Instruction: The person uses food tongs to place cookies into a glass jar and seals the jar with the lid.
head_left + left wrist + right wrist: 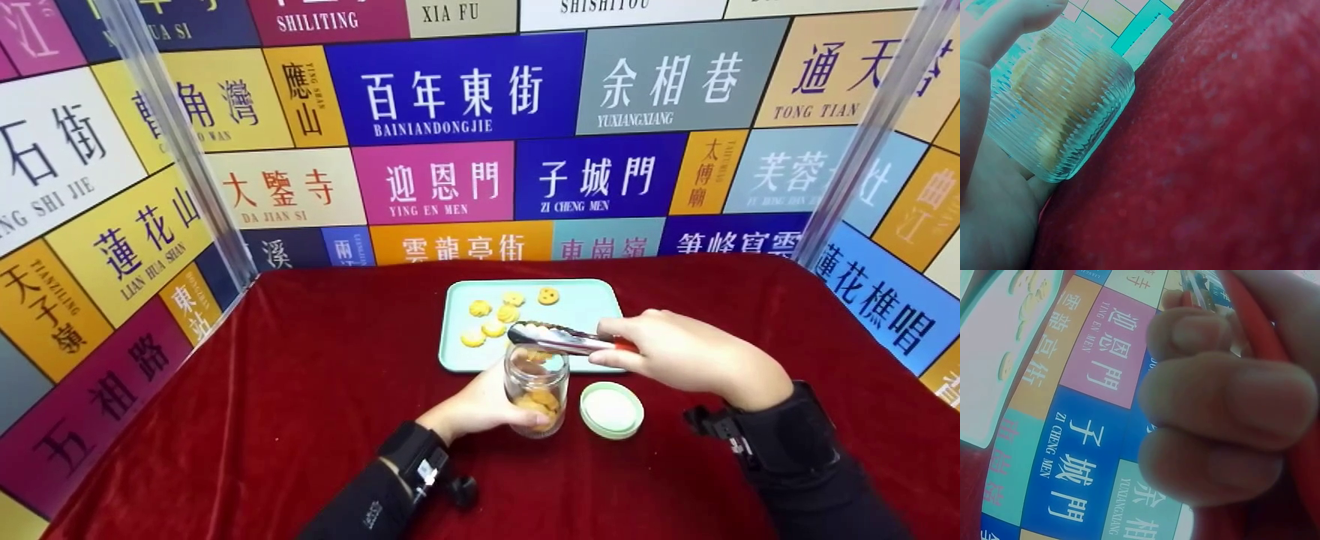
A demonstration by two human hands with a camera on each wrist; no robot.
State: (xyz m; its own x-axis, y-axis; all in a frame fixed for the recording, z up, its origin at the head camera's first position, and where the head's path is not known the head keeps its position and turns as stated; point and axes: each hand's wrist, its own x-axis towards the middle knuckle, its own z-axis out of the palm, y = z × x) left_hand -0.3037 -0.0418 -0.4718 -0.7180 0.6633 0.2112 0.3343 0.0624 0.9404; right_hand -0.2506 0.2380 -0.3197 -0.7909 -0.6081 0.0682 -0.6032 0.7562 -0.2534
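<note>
My left hand (pixel 480 403) grips a ribbed clear glass jar (pixel 556 377), its mouth uncovered and cookies (pixel 537 403) in its lower part. In the left wrist view the thumb and palm lie against the jar (pixel 1067 95), which tilts there. My right hand (pixel 667 351) holds metal tongs (pixel 559 340) with red handles (pixel 1266 332). Their tips are over the jar's mouth; whether a cookie is between them I cannot tell. Behind the jar, several yellow cookies (pixel 493 328) lie on a pale green tray (pixel 592 298).
A round light green lid (pixel 612 409) rests on the dark red cloth (pixel 337 360) to the right of the jar. Colourful panels with writing (pixel 450 90) form the wall at the back. Clear upright posts (pixel 862 135) stand at both sides.
</note>
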